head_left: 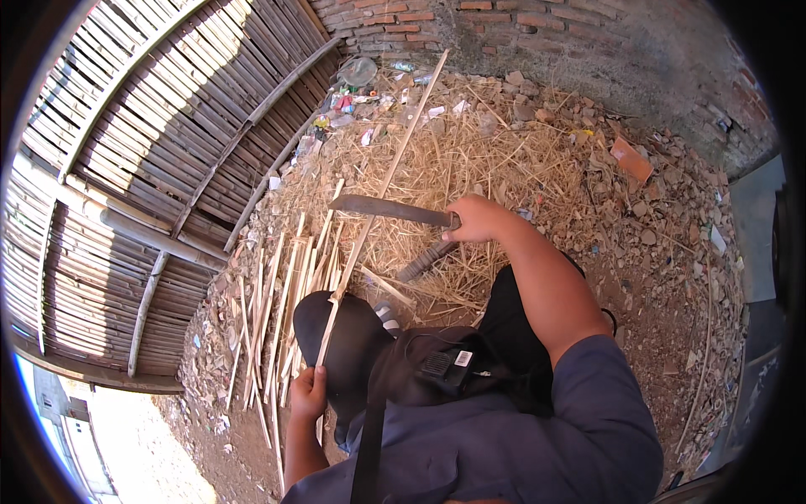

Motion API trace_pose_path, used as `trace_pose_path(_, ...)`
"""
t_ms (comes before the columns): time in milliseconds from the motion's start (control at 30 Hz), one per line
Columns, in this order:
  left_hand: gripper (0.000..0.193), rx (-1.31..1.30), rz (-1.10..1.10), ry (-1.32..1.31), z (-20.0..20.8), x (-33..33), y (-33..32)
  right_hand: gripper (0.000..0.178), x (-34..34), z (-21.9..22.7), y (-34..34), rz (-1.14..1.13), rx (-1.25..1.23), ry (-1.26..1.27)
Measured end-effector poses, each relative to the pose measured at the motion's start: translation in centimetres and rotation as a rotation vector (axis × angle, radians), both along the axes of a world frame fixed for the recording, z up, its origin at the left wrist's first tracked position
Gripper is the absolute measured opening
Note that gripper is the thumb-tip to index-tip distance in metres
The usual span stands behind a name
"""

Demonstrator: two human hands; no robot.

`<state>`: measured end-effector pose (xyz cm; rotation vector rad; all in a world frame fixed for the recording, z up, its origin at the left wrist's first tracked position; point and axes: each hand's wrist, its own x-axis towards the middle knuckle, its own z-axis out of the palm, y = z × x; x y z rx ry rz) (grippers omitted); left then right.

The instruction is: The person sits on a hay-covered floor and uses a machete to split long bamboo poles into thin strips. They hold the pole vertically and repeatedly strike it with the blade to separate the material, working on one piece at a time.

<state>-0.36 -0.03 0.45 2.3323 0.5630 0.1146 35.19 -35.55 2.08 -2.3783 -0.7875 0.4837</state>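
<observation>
My left hand (308, 393) is closed around the lower part of a long, pale bamboo strip (389, 176). It runs up and away across my left knee (340, 323), with a small peeled bit standing out above the knee. My right hand (478, 220) grips a machete (390, 208), its dark blade pointing left. The blade crosses the strip in the view; whether they touch I cannot tell. Just below the right hand lies a dark, ridged, rod-like piece (426, 260). Beside my left leg, several cut bamboo strips (267, 323) lie in a loose pile.
Dry straw and shavings (470, 168) cover the ground ahead. A slatted bamboo wall (151, 160) stands at the left, a brick wall (537, 42) at the back. Rubble with an orange tile piece (631, 160) lies to the right. Litter and a clear plastic container (358, 72) sit far left.
</observation>
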Motion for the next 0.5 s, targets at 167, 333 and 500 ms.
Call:
trace_pose_path(167,0.052,-0.022,0.009,0.018,-0.9,-0.2,0.7,0.03,0.0,0.2,-0.3,-0.073,-0.026,-0.047)
trace_pose_path(333,0.052,0.0,0.011,0.018,-1.2,-0.4,1.1,0.031,-2.2,0.7,1.8,0.204,-0.092,-0.062)
trace_pose_path(500,0.052,-0.034,0.028,0.026,-1.4,-0.4,1.1,0.039,0.5,0.6,-0.7,-0.087,0.006,0.065)
